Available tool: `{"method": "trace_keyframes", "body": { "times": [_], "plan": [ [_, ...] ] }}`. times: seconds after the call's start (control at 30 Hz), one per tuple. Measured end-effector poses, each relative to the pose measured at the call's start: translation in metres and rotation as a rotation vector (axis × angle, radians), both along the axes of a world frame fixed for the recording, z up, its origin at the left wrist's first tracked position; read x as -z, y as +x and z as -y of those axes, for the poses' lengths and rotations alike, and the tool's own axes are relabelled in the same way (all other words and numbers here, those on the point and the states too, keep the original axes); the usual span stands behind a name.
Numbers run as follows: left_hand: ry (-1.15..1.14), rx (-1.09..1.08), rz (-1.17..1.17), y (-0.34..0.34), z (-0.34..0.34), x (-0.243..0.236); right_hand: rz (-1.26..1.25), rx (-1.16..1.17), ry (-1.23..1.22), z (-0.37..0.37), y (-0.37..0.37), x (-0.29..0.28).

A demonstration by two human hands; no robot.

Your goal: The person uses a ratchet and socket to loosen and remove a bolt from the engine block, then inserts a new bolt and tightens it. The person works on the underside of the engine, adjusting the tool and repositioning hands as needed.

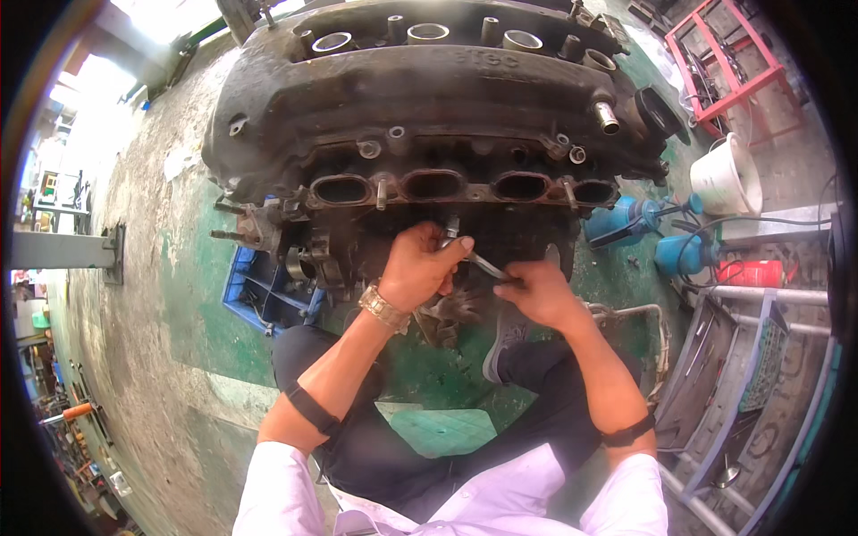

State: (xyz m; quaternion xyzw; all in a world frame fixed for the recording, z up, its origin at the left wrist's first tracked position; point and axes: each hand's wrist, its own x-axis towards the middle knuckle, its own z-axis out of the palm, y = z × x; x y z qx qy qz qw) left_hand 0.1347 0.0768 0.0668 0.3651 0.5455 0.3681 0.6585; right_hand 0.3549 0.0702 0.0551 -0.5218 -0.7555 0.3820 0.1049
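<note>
A large dark engine (402, 103) stands in front of me, with a row of oval ports (432, 186) along its near side. Below those ports my left hand (416, 266), a metal watch on its wrist, is closed around the head end of a silver socket wrench (487, 265). The wrench's head meets the engine's side just under the port row; the exact fastener is hidden. My right hand (540, 293) grips the handle's other end, to the right and slightly nearer. My fingers partly cover the tool.
A blue crate (259, 308) sits on the floor left of the engine. To the right are blue pump-like containers (623, 221), a white bucket (718, 181), a red can (749, 272) and a metal tool tray (702, 371). A red frame (728, 67) stands at far right.
</note>
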Motion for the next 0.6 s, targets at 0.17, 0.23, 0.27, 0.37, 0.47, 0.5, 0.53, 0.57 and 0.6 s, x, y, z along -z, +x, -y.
{"method": "trace_keyframes", "body": {
  "times": [0.17, 0.23, 0.27, 0.37, 0.47, 0.5, 0.53, 0.57, 0.6],
  "plan": [
    [0.209, -0.112, -0.159, 0.014, -0.001, 0.013, 0.119, -0.066, 0.052, 0.005, -0.021, 0.015],
    [0.217, -0.132, -0.288, 0.014, -0.002, 0.016, 0.143, -0.048, 0.020, 0.005, -0.029, 0.022],
    [0.223, -0.139, -0.292, 0.014, -0.002, 0.017, 0.122, -0.051, 0.019, 0.005, -0.032, 0.025],
    [0.256, -0.143, -0.337, 0.013, -0.003, 0.018, 0.097, -0.089, -0.004, 0.003, -0.041, 0.031],
    [0.305, -0.113, -0.450, 0.011, -0.005, 0.016, 0.057, -0.131, -0.014, 0.003, -0.051, 0.032],
    [0.317, -0.102, -0.490, 0.011, -0.005, 0.015, 0.046, -0.119, -0.038, 0.003, -0.055, 0.031],
    [0.329, -0.091, -0.529, 0.010, -0.005, 0.014, 0.044, -0.114, -0.073, 0.003, -0.058, 0.031],
    [0.300, -0.070, -0.553, 0.009, -0.005, 0.013, 0.028, -0.125, -0.062, 0.002, -0.060, 0.031],
    [0.271, -0.049, -0.576, 0.007, -0.006, 0.012, 0.019, -0.142, -0.062, 0.000, -0.061, 0.031]
  ]
}}
